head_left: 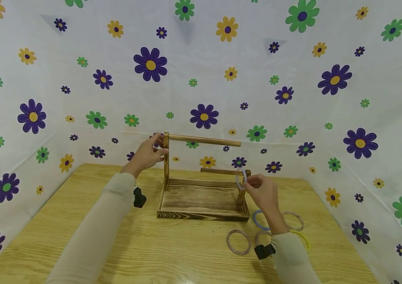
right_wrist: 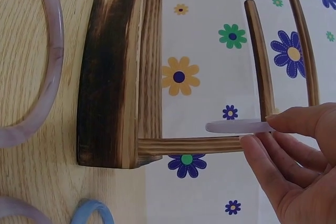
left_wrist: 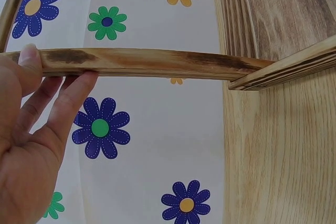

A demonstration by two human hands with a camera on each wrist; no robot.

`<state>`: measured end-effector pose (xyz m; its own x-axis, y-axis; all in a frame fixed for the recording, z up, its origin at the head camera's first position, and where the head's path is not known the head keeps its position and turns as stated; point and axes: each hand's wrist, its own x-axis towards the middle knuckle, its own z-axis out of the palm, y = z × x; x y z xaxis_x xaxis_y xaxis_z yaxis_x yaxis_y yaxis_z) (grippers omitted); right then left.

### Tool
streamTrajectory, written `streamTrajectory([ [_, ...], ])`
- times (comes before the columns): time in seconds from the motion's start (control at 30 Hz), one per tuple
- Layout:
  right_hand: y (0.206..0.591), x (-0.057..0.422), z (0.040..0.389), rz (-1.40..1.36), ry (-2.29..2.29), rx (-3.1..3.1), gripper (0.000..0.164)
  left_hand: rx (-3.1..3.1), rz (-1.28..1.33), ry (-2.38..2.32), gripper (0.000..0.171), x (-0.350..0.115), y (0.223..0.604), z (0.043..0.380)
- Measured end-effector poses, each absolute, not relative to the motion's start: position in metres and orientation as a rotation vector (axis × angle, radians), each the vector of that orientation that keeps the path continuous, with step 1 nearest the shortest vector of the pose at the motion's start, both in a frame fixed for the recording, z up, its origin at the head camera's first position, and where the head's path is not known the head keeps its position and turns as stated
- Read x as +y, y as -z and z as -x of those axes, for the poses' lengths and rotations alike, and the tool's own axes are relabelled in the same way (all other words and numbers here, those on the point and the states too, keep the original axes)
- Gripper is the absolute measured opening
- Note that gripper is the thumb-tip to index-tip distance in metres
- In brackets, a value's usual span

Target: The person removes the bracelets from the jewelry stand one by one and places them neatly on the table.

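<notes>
A wooden rack [head_left: 201, 217] with a tray base and two side posts stands on the table; a rod extends from each post. My left hand [head_left: 146, 154] grips the taller left post [left_wrist: 147, 62] near its top, thumb on one side and fingers on the other. Between thumb and fingertips, my right hand [head_left: 264, 193] pinches a pale lavender bangle [right_wrist: 236, 127] by its edge. The bangle is beside the shorter right post and appears to encircle the lower rod [head_left: 218, 170]. Part of the right post is hidden behind the right hand and bangle.
Several bangles lie on the table right of and in front of the rack: a blue one [head_left: 254, 218], a yellow one [head_left: 306, 239], and dull mauve ones, including the nearest [head_left: 228, 241]. The right forearm partly covers some. A flowered cloth [head_left: 204, 90] hangs behind and at both sides.
</notes>
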<state>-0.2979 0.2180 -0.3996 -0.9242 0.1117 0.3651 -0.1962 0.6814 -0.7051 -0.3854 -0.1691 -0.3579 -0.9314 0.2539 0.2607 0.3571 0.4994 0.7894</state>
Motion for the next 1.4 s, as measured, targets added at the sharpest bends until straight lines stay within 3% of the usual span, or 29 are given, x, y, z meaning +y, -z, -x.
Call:
streamTrajectory([
  [1.4, 0.396, 0.203, 0.303, -0.129, -1.184, -2.476, 0.016, -2.631, 0.537, 1.413, 0.027, -0.169, 0.356, 0.383],
])
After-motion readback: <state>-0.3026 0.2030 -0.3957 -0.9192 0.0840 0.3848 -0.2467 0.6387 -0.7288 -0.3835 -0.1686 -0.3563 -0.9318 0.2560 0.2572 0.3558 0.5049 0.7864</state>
